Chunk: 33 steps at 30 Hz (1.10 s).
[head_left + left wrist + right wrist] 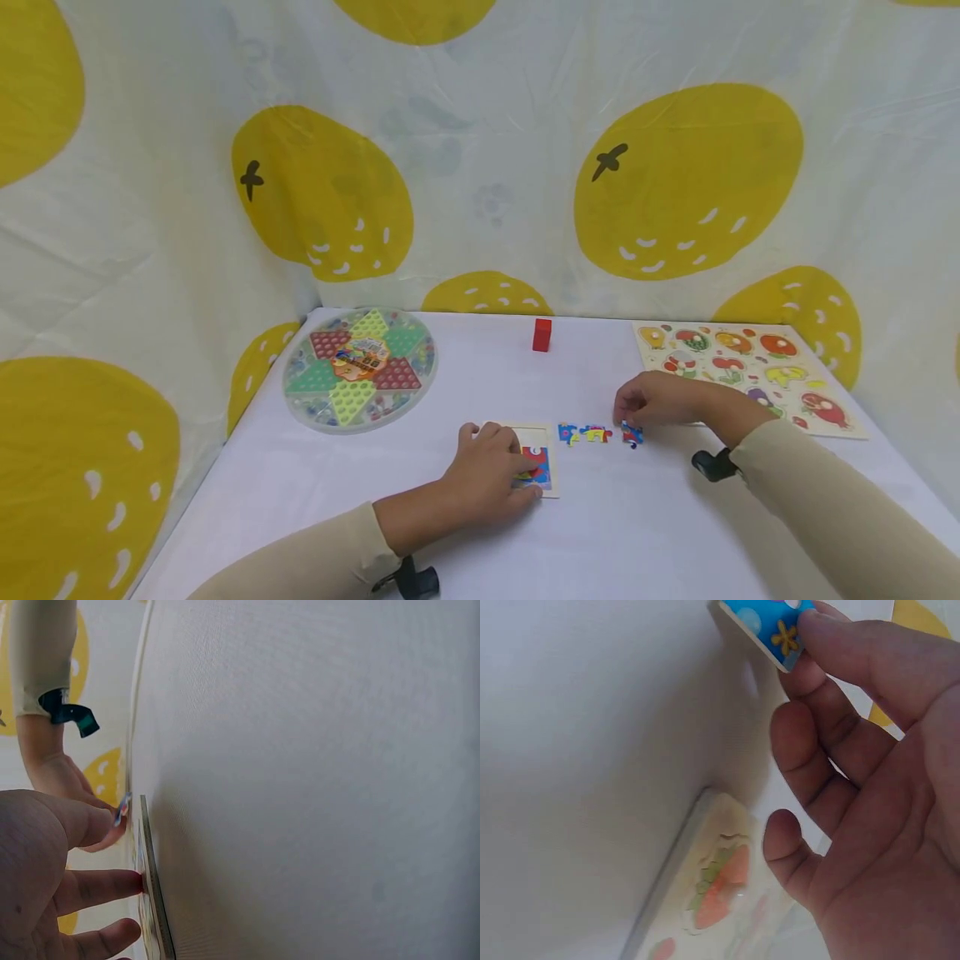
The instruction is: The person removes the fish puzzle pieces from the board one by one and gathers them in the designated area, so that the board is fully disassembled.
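My right hand pinches a small jigsaw piece between thumb and index finger, close over the table. In the right wrist view this jigsaw piece is blue with an orange starfish on it and is tilted. My left hand rests over a small framed puzzle board, its fingers spread, covering the board's left part. In the left wrist view the fingertips touch the board. Part of a red and blue picture shows inside the frame. Two loose jigsaw pieces lie between the board and my right hand.
A wooden fruit peg board lies at the right, beside and partly behind my right hand. At the back left is a round Chinese checkers board. A red block stands near the table's far edge, before a fruit-printed curtain.
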Available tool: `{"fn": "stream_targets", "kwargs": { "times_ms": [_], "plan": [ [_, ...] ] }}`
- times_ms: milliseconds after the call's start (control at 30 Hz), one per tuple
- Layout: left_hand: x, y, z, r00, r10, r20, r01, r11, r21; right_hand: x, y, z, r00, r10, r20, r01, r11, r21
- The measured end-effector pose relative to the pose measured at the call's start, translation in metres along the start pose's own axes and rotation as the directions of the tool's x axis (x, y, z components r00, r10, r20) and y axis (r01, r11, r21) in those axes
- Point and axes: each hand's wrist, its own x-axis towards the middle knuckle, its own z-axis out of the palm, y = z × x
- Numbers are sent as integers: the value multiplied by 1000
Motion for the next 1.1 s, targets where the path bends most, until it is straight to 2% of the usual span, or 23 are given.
{"fn": "stream_targets", "kwargs": {
  "times_ms": [333,500,900,1100],
  "plan": [
    [0,0,1,1000,2,-2,-2,1000,13,-1,5,8,998,-28,-49,28,1000,-7],
    [0,0,2,1000,18,-2,-18,999,36,-1,4,10,998,-16,-65,15,1000,-7],
    [-2,0,4,997,65,-48,-59,991,118,-5,3,8,997,-10,-79,13,999,42],
    [-3,0,4,992,101,-81,-90,987,131,-6,-2,7,996,-18,-91,20,1000,21]
  ]
}}
